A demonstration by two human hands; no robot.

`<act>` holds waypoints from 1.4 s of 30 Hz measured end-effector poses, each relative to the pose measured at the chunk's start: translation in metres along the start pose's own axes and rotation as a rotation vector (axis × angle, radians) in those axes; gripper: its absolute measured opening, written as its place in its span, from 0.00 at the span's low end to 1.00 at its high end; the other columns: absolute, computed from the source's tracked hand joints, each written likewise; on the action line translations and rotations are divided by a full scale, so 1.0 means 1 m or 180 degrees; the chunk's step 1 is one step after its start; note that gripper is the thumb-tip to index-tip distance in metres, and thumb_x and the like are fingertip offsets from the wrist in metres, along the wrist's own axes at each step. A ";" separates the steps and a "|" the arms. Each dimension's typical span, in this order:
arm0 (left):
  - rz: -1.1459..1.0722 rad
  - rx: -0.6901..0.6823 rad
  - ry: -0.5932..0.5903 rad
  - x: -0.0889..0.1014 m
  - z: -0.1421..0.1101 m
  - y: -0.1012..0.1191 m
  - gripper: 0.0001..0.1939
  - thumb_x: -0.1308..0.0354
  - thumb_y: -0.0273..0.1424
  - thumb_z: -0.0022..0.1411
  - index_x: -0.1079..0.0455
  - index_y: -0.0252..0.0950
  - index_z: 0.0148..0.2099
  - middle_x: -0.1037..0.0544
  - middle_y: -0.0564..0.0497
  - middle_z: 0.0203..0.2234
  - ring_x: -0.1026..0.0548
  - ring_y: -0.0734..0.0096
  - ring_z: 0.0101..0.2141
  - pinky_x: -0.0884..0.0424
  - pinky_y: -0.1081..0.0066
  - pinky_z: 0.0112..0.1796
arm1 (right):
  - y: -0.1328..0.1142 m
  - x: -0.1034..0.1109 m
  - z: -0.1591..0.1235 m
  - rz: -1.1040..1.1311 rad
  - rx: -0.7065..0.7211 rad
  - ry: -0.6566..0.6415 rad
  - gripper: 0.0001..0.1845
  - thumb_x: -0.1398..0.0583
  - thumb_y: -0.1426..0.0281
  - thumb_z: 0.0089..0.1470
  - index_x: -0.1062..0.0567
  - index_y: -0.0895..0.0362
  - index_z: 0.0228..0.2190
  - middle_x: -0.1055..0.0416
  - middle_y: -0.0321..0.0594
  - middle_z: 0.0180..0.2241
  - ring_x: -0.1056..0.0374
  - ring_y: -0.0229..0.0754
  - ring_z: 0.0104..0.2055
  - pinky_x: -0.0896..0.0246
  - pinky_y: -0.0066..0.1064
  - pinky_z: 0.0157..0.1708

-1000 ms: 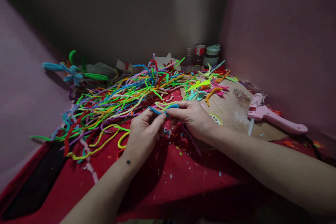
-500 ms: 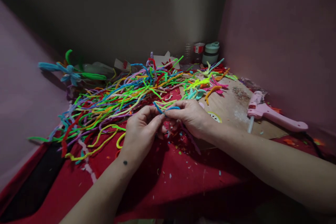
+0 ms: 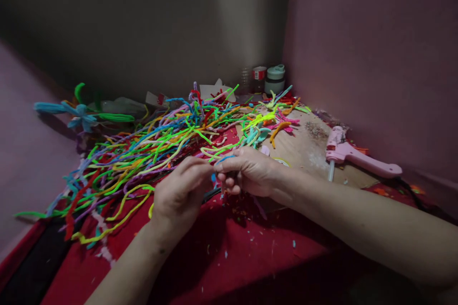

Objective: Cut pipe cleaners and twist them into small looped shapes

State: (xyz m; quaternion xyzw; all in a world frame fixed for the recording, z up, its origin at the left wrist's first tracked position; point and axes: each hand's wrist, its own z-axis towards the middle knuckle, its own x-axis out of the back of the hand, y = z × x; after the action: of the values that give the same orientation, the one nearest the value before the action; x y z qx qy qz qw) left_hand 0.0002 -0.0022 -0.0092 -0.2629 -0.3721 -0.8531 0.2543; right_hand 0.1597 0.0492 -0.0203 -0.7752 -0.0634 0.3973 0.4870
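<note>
A short blue pipe cleaner sits pinched between the thumb and fingers of my right hand. My left hand is closed too, its fingertips meeting the right thumb at the other end of the blue piece. Its knuckles face me, so the grip itself is partly hidden. Just behind the hands lies a big tangled heap of coloured pipe cleaners. A looped yellow pipe cleaner rests left of my left wrist.
A pink glue gun lies at right on a cardboard sheet. A blue pipe-cleaner flower is at far left. A mint-lidded cup and a red-labelled bottle stand at the back. Scraps dot the red cloth.
My left hand has rolled over, its knuckles now turned toward me and its thumb hidden. Less of the blue pipe cleaner shows. The whole view has shifted slightly, moving things left and down.
</note>
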 end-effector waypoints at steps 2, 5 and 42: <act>0.0466 -0.0519 -0.0223 0.003 0.000 -0.003 0.13 0.46 0.21 0.55 0.25 0.41 0.39 0.24 0.51 0.33 0.26 0.73 0.32 0.32 0.77 0.30 | 0.001 0.001 0.001 0.0033 -0.0128 -0.0008 0.06 0.42 0.79 0.42 0.31 0.63 0.18 0.35 0.34 0.15 0.43 0.28 0.15 0.50 0.20 0.13; -0.0008 0.0052 -0.0377 0.007 0.004 -0.001 0.09 0.45 0.24 0.56 0.26 0.40 0.36 0.23 0.51 0.31 0.26 0.73 0.31 0.31 0.77 0.30 | 0.002 0.001 0.001 -0.0209 0.0039 0.0049 0.06 0.42 0.77 0.43 0.32 0.62 0.18 0.35 0.34 0.15 0.44 0.29 0.15 0.52 0.21 0.13; -0.0209 0.1165 -0.0552 0.016 0.013 -0.003 0.12 0.46 0.38 0.59 0.28 0.40 0.42 0.22 0.51 0.38 0.25 0.66 0.40 0.31 0.74 0.40 | 0.004 -0.006 -0.006 -0.2160 0.1642 0.0754 0.02 0.42 0.74 0.44 0.28 0.61 0.24 0.38 0.31 0.19 0.44 0.29 0.21 0.49 0.22 0.22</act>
State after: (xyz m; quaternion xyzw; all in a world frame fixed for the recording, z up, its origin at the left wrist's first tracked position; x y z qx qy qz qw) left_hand -0.0098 0.0059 0.0073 -0.2725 -0.5498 -0.7532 0.2368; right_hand 0.1585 0.0396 -0.0187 -0.6037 -0.1568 0.1262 0.7714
